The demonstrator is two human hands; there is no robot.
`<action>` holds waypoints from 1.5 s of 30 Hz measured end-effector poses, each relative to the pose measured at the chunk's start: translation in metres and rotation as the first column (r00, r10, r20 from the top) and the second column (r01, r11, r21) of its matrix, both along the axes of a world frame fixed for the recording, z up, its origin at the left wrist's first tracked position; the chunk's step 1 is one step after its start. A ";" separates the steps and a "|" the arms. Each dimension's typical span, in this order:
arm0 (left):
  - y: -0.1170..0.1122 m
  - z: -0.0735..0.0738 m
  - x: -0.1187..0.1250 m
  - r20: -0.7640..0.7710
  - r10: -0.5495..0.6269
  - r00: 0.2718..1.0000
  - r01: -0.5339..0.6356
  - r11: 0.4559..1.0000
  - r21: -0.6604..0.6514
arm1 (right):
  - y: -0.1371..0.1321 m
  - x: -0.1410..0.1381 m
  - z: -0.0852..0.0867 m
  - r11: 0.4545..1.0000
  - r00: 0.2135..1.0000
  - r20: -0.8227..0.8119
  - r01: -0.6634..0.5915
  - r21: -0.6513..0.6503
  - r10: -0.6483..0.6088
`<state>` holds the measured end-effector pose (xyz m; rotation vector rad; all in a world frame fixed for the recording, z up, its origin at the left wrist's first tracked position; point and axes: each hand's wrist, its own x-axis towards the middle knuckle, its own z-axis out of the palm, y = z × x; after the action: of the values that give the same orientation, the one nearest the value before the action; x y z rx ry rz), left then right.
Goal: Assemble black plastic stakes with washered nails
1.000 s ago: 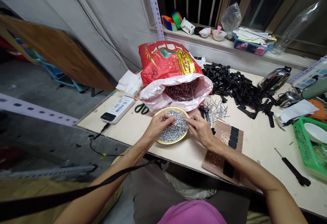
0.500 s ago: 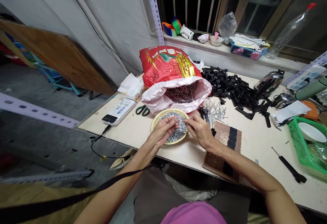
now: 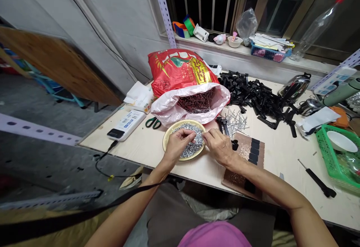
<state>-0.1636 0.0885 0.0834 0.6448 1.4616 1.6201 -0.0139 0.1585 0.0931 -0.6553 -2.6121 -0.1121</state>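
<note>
1. At the near edge of the table (image 3: 281, 153), straight ahead of the person, sits a dish (image 3: 166, 139) heaped with silver bits (image 3: 194, 132).
2. The left hand (image 3: 176, 147) lies over the dish's middle. The right hand (image 3: 218, 145) comes in at its 3 o'clock rim.
3. The two hands nearly meet above the bits. Each has thumb and fingertips drawn into a pinch. Whether a bit sits between them is too small to tell.
4. The bits are tiny, shiny and grey, piled loosely. The dish is round, shallow and gold-coloured.
5. At 12 o'clock from the dish, touching its rim, a red bag (image 3: 180, 68) with a white lining lies open on its side, full of dark nails (image 3: 197, 102).
6. At 2 o'clock lie loose nails (image 3: 236, 123), and beyond them a heap of black parts (image 3: 253, 93).
7. At 4 o'clock, under the right wrist, is a brown board (image 3: 242, 153) carrying black strips.
8. At 10 o'clock lie scissors (image 3: 153, 123).
9. Far out at 3 o'clock a green basket (image 3: 326, 153) holds a white bowl (image 3: 340, 141). A screwdriver (image 3: 317, 182) lies near it.
</note>
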 end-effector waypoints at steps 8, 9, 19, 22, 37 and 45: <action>0.004 -0.004 -0.007 0.241 -0.151 0.959 0.176 0.981 -0.085 | 0.004 0.002 -0.001 0.992 0.999 -0.001 -0.035 0.117 0.036; 0.003 -0.004 -0.007 0.192 -0.142 0.971 0.159 0.984 -0.077 | 0.004 0.002 -0.001 0.991 0.999 0.018 -0.041 0.129 0.039; 0.006 -0.004 -0.005 0.200 -0.157 0.967 0.178 0.980 -0.091 | 0.003 -0.002 -0.006 0.998 0.997 0.066 0.041 -0.055 -0.037; 0.006 -0.003 -0.004 0.224 -0.145 0.964 0.167 0.982 -0.083 | 0.002 -0.001 -0.004 0.995 0.995 0.083 0.060 -0.078 -0.054; 0.007 0.000 -0.005 0.229 -0.205 0.952 0.231 0.969 -0.091 | 0.002 0.005 -0.003 0.987 0.996 0.084 0.052 -0.150 -0.040; 0.006 -0.003 -0.003 0.181 -0.198 0.963 0.214 0.974 -0.072 | 0.000 0.005 0.000 0.987 0.996 0.089 0.025 -0.162 -0.010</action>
<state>-0.1669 0.0941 0.0803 0.5695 1.2882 1.4038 -0.0090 0.1585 0.0931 -0.7449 -2.7217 0.0696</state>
